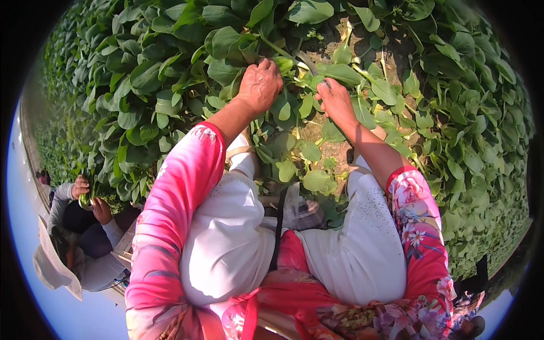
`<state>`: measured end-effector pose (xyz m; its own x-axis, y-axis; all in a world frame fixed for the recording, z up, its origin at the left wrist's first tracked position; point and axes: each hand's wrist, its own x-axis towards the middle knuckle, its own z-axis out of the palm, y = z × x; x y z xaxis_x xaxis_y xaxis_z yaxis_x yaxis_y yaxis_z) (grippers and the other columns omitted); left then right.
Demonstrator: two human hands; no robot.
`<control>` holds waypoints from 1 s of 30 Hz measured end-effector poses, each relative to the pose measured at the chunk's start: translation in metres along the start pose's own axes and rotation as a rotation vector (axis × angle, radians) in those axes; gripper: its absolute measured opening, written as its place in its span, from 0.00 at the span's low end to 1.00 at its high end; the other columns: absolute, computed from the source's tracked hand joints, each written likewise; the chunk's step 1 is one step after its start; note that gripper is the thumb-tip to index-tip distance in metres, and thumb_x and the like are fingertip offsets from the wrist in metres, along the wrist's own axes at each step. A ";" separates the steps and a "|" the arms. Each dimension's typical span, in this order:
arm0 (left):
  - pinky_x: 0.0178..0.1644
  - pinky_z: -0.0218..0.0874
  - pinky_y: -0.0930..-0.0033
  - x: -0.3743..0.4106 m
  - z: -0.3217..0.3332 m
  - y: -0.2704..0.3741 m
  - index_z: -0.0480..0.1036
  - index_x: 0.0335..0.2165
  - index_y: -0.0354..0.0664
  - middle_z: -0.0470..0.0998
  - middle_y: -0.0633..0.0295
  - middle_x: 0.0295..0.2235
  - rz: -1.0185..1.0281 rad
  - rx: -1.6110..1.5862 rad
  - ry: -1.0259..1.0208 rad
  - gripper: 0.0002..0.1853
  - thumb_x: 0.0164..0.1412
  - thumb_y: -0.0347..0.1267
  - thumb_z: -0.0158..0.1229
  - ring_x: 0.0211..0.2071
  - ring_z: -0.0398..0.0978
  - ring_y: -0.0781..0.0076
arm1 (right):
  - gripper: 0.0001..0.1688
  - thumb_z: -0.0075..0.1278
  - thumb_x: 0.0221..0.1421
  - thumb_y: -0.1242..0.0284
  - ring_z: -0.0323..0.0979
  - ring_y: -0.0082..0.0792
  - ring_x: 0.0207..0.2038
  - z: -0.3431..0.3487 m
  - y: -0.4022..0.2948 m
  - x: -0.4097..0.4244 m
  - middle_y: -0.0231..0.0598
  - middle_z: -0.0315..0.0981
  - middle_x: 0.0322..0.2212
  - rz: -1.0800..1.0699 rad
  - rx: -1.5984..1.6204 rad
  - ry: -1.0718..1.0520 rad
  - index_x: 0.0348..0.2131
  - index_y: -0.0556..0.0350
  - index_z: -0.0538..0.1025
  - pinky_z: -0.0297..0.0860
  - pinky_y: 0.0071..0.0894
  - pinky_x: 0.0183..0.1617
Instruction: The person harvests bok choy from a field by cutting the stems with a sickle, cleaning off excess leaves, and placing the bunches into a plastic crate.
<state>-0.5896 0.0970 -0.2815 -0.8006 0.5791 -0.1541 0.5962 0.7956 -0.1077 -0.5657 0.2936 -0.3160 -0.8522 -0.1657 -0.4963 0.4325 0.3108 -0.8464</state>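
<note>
My left hand point(260, 87) is closed around a leafy green plant that looks like bok choy, its pale green stem base point(284, 64) showing just right of the knuckles. In my right hand point(336, 102) is the handle of a small blade point(307, 63), probably a sickle or knife. The blade points up and left, close to the stem base; whether it touches the stem is unclear. Cut leaves point(340, 74) lie around my right hand. My left fingertips are hidden behind the plant and the back of the hand.
Dense leafy greens point(148, 80) grow ahead and to the left, with more on the right point(467, 140). Loose leaves point(315, 180) lie on bare soil point(333, 151) between my feet. At the left, a person in a wide-brimmed hat point(55, 259) holds a green plant point(86, 199).
</note>
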 end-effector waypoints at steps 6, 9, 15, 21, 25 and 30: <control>0.29 0.58 0.67 -0.008 0.005 -0.001 0.71 0.25 0.38 0.69 0.56 0.30 -0.023 -0.072 0.025 0.12 0.38 0.32 0.50 0.35 0.65 0.62 | 0.17 0.38 0.49 0.65 0.69 0.41 0.22 0.001 0.010 0.006 0.46 0.70 0.19 0.011 -0.091 -0.027 0.27 0.64 0.69 0.64 0.34 0.27; 0.32 0.60 0.66 -0.011 0.007 -0.002 0.68 0.35 0.37 0.67 0.56 0.36 -0.076 -0.092 -0.021 0.19 0.40 0.30 0.48 0.37 0.65 0.63 | 0.16 0.39 0.48 0.65 0.68 0.52 0.27 -0.002 0.015 0.017 0.53 0.69 0.23 -0.028 -0.246 -0.016 0.28 0.63 0.69 0.64 0.40 0.32; 0.35 0.62 0.65 -0.013 0.015 -0.003 0.69 0.38 0.43 0.69 0.62 0.38 -0.207 -0.160 0.006 0.19 0.41 0.30 0.49 0.35 0.66 0.64 | 0.14 0.41 0.49 0.68 0.65 0.47 0.24 -0.002 0.010 0.016 0.50 0.67 0.19 -0.133 -0.378 0.029 0.26 0.63 0.69 0.61 0.38 0.29; 0.34 0.62 0.68 -0.013 0.019 0.001 0.71 0.33 0.48 0.71 0.65 0.33 -0.325 -0.243 0.083 0.14 0.42 0.31 0.51 0.32 0.67 0.65 | 0.13 0.42 0.48 0.69 0.64 0.59 0.31 -0.003 0.006 0.004 0.58 0.67 0.24 -0.082 -0.261 -0.014 0.27 0.63 0.70 0.62 0.46 0.34; 0.35 0.62 0.68 -0.014 0.017 0.000 0.72 0.32 0.50 0.72 0.67 0.32 -0.419 -0.285 0.066 0.13 0.42 0.31 0.51 0.32 0.68 0.64 | 0.12 0.42 0.48 0.69 0.65 0.57 0.32 0.001 0.000 0.013 0.57 0.68 0.25 -0.120 -0.374 -0.008 0.29 0.61 0.70 0.62 0.45 0.35; 0.42 0.59 0.71 -0.039 0.012 -0.028 0.73 0.35 0.47 0.73 0.66 0.36 -0.546 -0.622 0.041 0.16 0.41 0.30 0.57 0.37 0.68 0.66 | 0.18 0.48 0.45 0.66 0.68 0.49 0.30 -0.003 0.006 -0.004 0.52 0.69 0.26 -0.133 -0.281 -0.014 0.33 0.62 0.68 0.63 0.38 0.34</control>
<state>-0.5741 0.0499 -0.2837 -0.9766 0.0794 -0.2001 -0.0094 0.9129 0.4080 -0.5604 0.2991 -0.3189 -0.8908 -0.2349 -0.3889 0.2173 0.5315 -0.8187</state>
